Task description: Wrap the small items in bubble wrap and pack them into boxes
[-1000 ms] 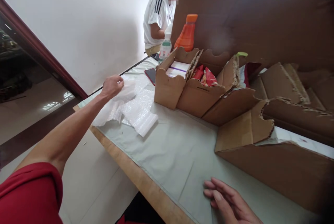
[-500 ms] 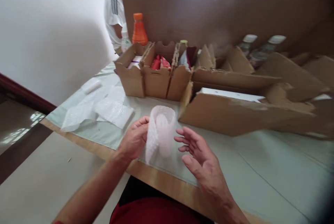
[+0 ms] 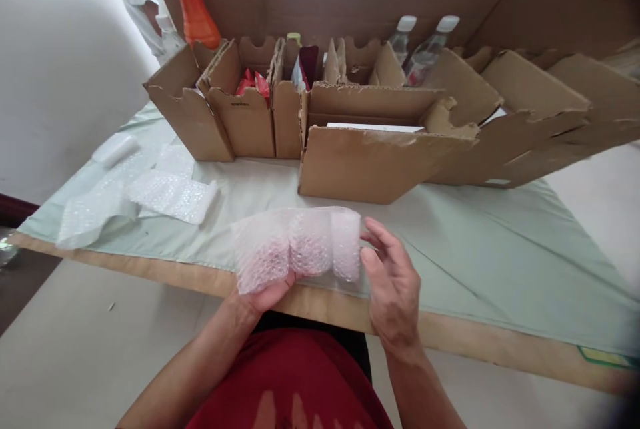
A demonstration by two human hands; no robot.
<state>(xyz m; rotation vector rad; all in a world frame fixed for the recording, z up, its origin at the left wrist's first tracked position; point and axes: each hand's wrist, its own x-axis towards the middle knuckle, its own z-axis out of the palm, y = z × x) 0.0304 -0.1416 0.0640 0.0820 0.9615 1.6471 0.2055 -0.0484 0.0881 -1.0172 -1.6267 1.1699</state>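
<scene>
Partly unrolled, the bubble wrap (image 3: 311,239) lies at the frame's lower centre across your left hand (image 3: 271,294), its grip hidden, while your right hand (image 3: 394,282), fingers loosely parted, borders the coiled remainder.

The bubble wrap (image 3: 311,246) is glossy, pimpled plastic. The boxes (image 3: 350,166) are matt cardboard — rough at their cut edges; the tablecloth (image 3: 265,182) looks like matt fabric, the orange bottle (image 3: 197,14) smooth plastic.
</scene>
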